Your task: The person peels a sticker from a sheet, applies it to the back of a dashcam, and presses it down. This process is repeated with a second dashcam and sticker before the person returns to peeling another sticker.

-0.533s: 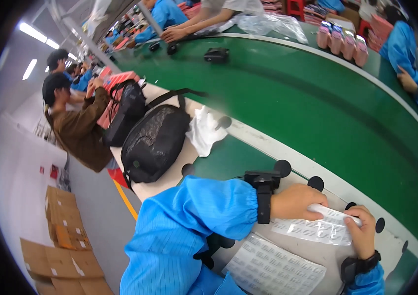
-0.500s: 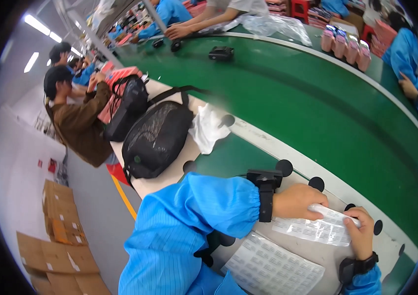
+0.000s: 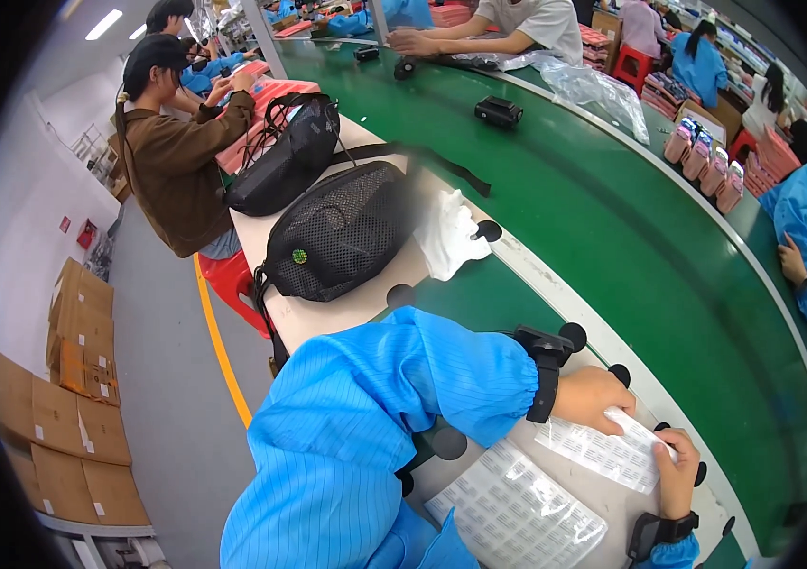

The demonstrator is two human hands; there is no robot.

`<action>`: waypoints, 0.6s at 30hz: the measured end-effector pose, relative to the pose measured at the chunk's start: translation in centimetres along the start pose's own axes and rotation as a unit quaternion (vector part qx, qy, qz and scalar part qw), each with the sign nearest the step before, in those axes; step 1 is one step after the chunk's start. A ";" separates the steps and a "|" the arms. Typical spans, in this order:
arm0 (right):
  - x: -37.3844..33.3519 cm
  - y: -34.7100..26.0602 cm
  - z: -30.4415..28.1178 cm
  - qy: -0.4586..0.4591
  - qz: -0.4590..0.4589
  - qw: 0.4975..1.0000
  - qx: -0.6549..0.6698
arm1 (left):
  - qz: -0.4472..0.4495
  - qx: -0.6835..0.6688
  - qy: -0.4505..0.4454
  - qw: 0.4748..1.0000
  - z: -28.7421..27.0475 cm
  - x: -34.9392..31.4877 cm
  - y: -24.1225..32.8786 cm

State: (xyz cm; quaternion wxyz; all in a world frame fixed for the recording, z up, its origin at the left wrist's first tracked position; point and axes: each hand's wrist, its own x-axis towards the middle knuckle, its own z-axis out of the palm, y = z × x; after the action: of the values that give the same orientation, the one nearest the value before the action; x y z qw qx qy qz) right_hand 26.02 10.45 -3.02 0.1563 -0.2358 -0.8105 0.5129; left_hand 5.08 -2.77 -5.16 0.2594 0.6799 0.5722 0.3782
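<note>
Both my hands hold a glossy white label sheet (image 3: 598, 457) printed with small rows, its far edge folded or rolled over. My left hand (image 3: 595, 396) grips the far edge, fingers bent over it and partly hidden. At the right end of that edge, my right hand (image 3: 677, 472) pinches the sheet between thumb and fingers. Nearer to me lies a larger glossy label sheet (image 3: 522, 512) with rows of small print, flat on the pale tabletop; neither hand touches it. Each wrist carries a black strapped device, below blue sleeves.
Black mesh bags (image 3: 337, 232) and a white cloth (image 3: 451, 237) lie to the left on the table. Past the pale rim with black discs runs a green conveyor belt (image 3: 612, 237), bearing a small black device (image 3: 498, 111). Cardboard boxes (image 3: 81, 417) stand on the floor; other people sit around.
The whole view has swung, so the bags and belt appear farther right. Both hands keep hold of the sheet, with little visible change in their grip.
</note>
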 end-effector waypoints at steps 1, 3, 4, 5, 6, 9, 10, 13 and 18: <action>0.0 0.0 -0.1 -0.005 0.000 1.000 0.001 | 0.004 0.001 0.003 1.000 0.0 0.1 -0.1; -0.1 0.1 -0.2 -0.003 0.003 1.000 0.003 | 0.011 0.002 0.003 1.000 0.0 0.1 -0.1; 0.0 0.2 -0.2 -0.005 0.004 1.000 0.006 | 0.009 0.002 0.003 1.000 -0.1 0.2 -0.1; 0.1 0.3 -0.3 -0.007 0.004 1.000 0.009 | 0.008 0.003 0.004 1.000 -0.1 0.3 -0.1; 0.1 0.4 -0.5 -0.006 0.003 1.000 0.010 | 0.004 0.004 0.004 1.000 -0.1 0.2 -0.1; 0.2 1.0 -1.4 -0.044 -0.008 0.999 0.026 | 0.015 0.020 0.019 1.000 0.2 0.1 0.0; 0.1 1.0 -1.3 -0.042 -0.010 0.999 0.024 | 0.021 0.027 0.028 0.999 0.3 0.0 0.0; 0.2 1.0 -1.1 -0.057 -0.031 0.997 0.032 | 0.018 0.018 0.044 0.999 0.7 -0.5 -0.3; 0.4 2.0 -1.0 -0.037 -0.023 0.999 0.019 | 0.048 0.022 0.077 0.996 1.5 0.1 -1.7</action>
State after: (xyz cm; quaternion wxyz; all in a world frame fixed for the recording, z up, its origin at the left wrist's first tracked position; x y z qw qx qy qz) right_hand 26.65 12.11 -4.40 0.1421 -0.1950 -0.8113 0.5326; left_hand 5.35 -2.16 -7.29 0.1808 0.6811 0.5655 0.4285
